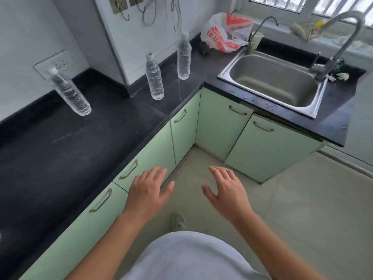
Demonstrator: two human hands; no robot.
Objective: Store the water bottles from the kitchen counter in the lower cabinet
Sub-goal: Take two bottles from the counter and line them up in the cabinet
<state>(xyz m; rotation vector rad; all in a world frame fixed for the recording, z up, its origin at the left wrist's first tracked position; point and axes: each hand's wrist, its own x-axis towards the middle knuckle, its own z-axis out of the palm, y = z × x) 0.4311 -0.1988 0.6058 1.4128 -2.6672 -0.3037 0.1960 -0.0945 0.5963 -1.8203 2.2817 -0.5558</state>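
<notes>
Three clear plastic water bottles stand upright on the black counter (60, 150): a left bottle (69, 92), a middle bottle (154, 77) and a right bottle (184, 57) near the corner. Below the counter run pale green lower cabinet doors (149, 150) with curved handles, all closed. My left hand (148, 191) hovers palm down with fingers spread, in front of the cabinet doors and holding nothing. My right hand (227, 191) hovers beside it over the floor, fingers relaxed and holding nothing.
A steel sink (272, 81) with a tall faucet (343, 41) is set in the counter at right. A plastic bag (224, 33) and a cup (256, 39) sit behind the sink. More green doors (266, 146) stand under the sink. Beige floor lies below.
</notes>
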